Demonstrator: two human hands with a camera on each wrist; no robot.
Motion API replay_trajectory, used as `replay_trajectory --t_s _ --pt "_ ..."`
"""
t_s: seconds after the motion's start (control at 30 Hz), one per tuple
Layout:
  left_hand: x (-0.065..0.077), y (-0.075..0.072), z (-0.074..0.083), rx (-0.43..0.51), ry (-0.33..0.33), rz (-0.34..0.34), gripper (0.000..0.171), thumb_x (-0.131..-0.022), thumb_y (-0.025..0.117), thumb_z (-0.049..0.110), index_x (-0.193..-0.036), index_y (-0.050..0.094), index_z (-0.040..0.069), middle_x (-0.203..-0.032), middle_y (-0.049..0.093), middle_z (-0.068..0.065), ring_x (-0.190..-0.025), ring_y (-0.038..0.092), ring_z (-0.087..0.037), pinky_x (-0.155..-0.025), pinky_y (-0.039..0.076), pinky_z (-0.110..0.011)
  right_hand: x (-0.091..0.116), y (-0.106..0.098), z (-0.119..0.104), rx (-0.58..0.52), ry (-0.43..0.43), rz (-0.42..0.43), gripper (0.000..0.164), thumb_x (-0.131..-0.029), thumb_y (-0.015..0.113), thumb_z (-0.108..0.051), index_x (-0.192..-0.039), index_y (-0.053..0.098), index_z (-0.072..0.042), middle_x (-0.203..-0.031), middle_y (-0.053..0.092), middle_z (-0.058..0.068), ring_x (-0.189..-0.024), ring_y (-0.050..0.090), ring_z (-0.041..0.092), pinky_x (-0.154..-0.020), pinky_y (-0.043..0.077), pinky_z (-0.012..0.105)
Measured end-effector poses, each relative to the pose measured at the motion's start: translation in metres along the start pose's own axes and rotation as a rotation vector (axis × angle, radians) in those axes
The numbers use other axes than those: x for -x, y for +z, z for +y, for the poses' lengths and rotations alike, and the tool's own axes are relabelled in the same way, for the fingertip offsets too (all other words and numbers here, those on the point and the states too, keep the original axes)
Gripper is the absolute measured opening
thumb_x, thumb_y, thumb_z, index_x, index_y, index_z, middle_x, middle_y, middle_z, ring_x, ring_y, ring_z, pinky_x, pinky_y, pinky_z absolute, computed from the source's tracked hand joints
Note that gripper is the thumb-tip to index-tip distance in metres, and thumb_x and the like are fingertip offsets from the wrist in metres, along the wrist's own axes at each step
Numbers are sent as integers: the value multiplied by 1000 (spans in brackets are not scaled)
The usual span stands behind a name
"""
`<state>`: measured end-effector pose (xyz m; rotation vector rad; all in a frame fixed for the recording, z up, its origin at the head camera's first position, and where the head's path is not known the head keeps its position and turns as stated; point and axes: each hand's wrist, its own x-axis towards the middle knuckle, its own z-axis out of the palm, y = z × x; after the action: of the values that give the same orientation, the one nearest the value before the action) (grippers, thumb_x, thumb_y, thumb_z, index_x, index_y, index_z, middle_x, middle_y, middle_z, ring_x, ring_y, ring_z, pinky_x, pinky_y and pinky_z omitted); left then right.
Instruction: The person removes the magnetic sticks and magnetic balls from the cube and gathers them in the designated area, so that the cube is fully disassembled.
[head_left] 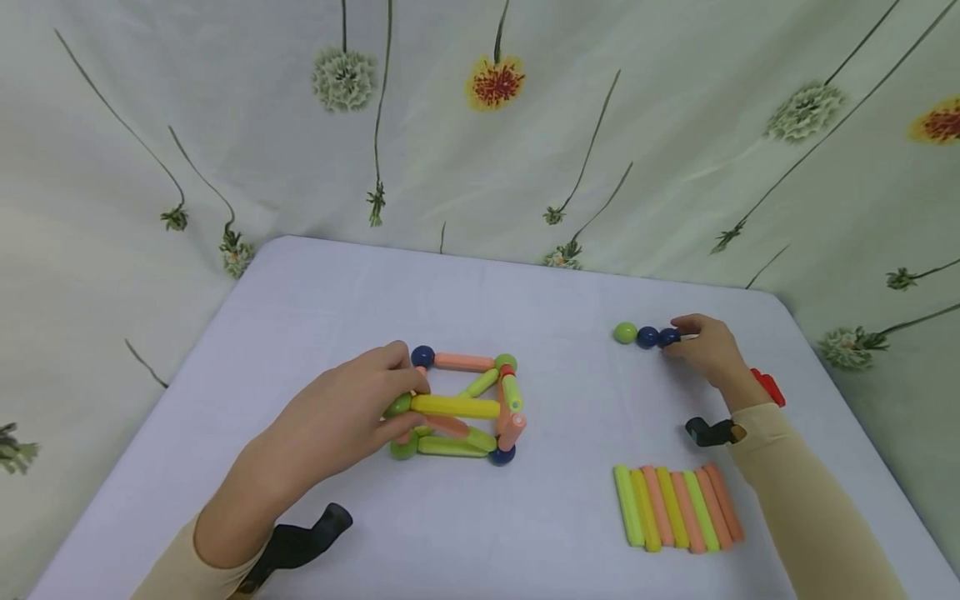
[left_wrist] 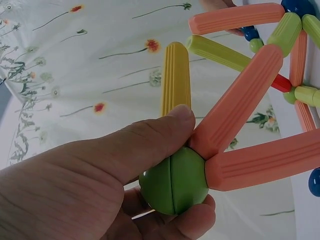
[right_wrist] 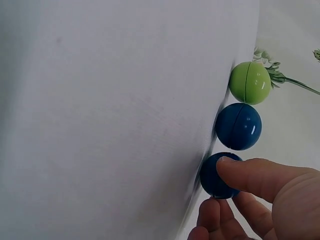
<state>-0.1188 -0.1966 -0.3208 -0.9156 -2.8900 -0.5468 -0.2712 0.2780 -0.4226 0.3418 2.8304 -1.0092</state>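
My left hand (head_left: 341, 408) grips a green ball (left_wrist: 175, 182) between thumb and fingers. From that ball stick out a yellow rod (head_left: 459, 407) and two orange rods (left_wrist: 240, 100). It sits above a four-cornered frame of rods with blue balls (head_left: 423, 357) and green balls (head_left: 506, 362) at its corners. At the right, my right hand (head_left: 708, 354) pinches a dark blue ball (right_wrist: 211, 179) with thumb and fingers. This ball ends a short row holding another blue ball (right_wrist: 238, 127) and a light green ball (right_wrist: 250, 82).
Loose yellow, green and orange rods (head_left: 678, 508) lie side by side at the near right of the white table (head_left: 547, 533). Red pieces (head_left: 768, 387) show behind my right wrist. A flower-printed cloth (head_left: 450, 167) hangs behind the table's far edge.
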Motion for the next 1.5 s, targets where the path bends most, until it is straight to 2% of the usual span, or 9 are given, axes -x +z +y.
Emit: replay_trajectory --t_s 0.13,0.27,0.43,0.57,0.73,1.07,1.2,1.3,1.5 --pt "1 0 1 3 8 10 19 -80 82 26 -94 70 21 -82 43 10 -66 41 -3 -54 40 -20 6 -6 -2 17 10 17 57 -90 66 -13 -142 44 -2 -140 44 25 -121 44 45 -95 42 58" --pt "2 0 2 1 14 15 19 -80 82 26 -94 70 20 -82 43 9 -66 41 -4 -54 39 -20 17 -14 -5 23 -8 83 58 -89 67 -13 -141 46 -2 -138 46 25 -120 44 44 -92 44 58" --pt "2 -1 4 -1 5 8 21 -79 83 25 -95 70 19 -83 44 8 -65 42 -5 -54 40 -21 36 -19 -11 75 -89 156 52 -88 69 -15 -135 51 -2 -130 51 23 -108 49 39 -78 49 48" --pt "2 -2 3 -12 7 5 21 -79 83 25 -95 70 18 -83 45 8 -65 42 -5 -54 40 -21 54 -14 -23 112 -174 168 47 -88 71 -15 -131 54 -3 -125 54 22 -98 49 35 -70 50 40" --pt "3 -2 1 -21 15 3 21 -80 82 25 -95 71 17 -83 45 7 -66 42 -6 -55 40 -21 76 1 -41 111 -293 129 46 -86 73 -15 -127 57 -3 -119 57 19 -97 50 31 -68 51 35" --pt "2 -1 -1 -4 25 6 23 -81 82 25 -97 71 14 -85 47 7 -67 43 -6 -56 41 -21 122 43 -91 120 -541 33 36 -86 75 -18 -119 62 -10 -112 63 7 -92 53 21 -73 48 37" --pt "2 -1 -2 9 9 -10 23 -81 81 26 -98 71 15 -85 47 7 -67 44 -6 -56 41 -22 149 59 -115 64 -651 -31 29 -88 73 -20 -115 64 -15 -104 63 -3 -87 53 17 -74 47 36" --pt "2 -1 -3 28 6 -22 23 -81 81 26 -99 71 15 -85 47 8 -66 44 -6 -56 42 -22 167 70 -126 -8 -683 -113 19 -90 71 -22 -108 65 -19 -94 61 -9 -81 53 14 -69 47 33" --pt "2 -2 -4 64 -21 -36 21 -82 80 30 -96 71 17 -86 48 7 -64 46 -4 -56 44 -23 187 89 -135 -77 -692 -231 10 -93 67 -28 -103 67 -25 -80 57 -8 -70 51 13 -55 41 26"
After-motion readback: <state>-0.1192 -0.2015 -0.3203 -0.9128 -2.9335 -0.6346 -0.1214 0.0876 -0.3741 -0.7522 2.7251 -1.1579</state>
